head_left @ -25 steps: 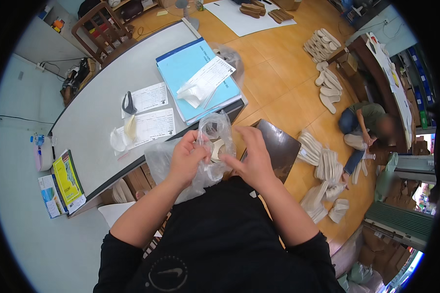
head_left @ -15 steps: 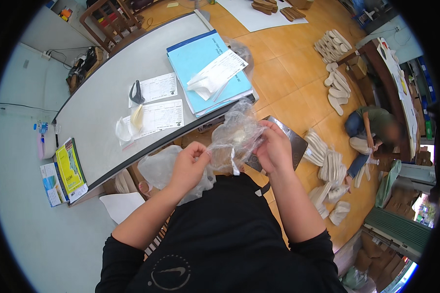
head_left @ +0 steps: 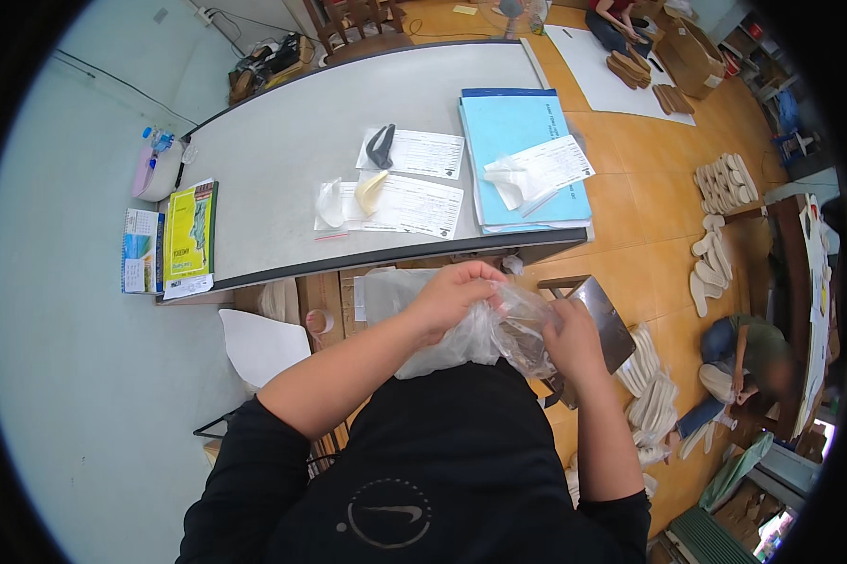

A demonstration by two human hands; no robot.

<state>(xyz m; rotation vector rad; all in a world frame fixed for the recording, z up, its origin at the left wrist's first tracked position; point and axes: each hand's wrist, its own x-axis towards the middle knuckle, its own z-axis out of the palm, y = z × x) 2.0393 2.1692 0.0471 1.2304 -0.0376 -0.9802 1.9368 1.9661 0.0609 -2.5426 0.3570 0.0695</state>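
Close in front of my body, a clear, crumpled plastic bag (head_left: 522, 329) stretches between my two hands. My left hand (head_left: 456, 299) pinches its upper left edge. On the other side, my right hand (head_left: 574, 340) grips it with curled fingers. Below my left hand, a larger cloudy plastic bag (head_left: 390, 299) hangs by the desk edge, partly covered by that wrist; whether the two bags are joined I cannot tell. Whatever may lie inside the clear bag is hard to make out through the folds.
On the grey desk (head_left: 273, 141) lie a blue folder stack (head_left: 527, 122), printed slips (head_left: 423, 207), a black curved piece (head_left: 380, 148) and a cream one (head_left: 371, 193). A dark metallic box-like thing (head_left: 597, 320) is right of my hand. Pale soles (head_left: 653, 404) and a seated person (head_left: 747, 357) are farther right.
My view has swung, so the desk sits farther right in it. The clear bag is drawn down nearer my body, and my left hand has moved closer to my right.
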